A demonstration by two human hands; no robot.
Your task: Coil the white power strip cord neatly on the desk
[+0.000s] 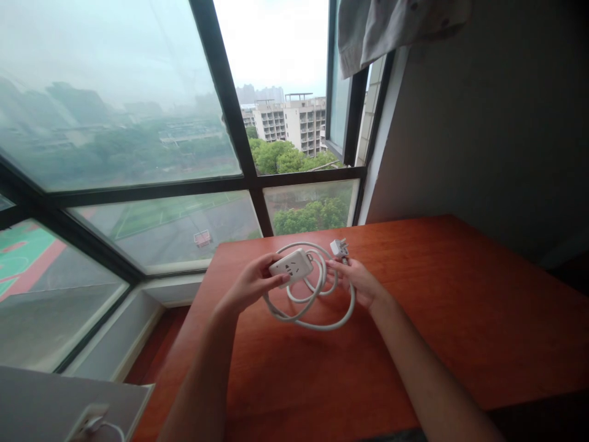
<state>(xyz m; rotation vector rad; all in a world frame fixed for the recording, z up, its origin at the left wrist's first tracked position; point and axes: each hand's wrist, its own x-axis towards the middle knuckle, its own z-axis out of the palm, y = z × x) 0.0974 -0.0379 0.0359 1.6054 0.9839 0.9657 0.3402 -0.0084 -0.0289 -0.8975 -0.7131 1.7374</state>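
Note:
My left hand (251, 283) grips a small white power socket block (291, 266), thumb under it and fingers round its left end. A thick white cable (317, 307) runs from the block in loose coils that hang between both hands, just above the red-brown wooden table (460, 307). My right hand (358, 279) is closed on the cable close to its white plug (339, 247), which sticks up above the fingers.
A large window with dark frames (239, 141) stands beyond the table's far edge. A grey wall (483, 123) rises on the right, with cloth (391, 24) hanging at the top. At the bottom left lies a grey surface with a white charger (89, 418).

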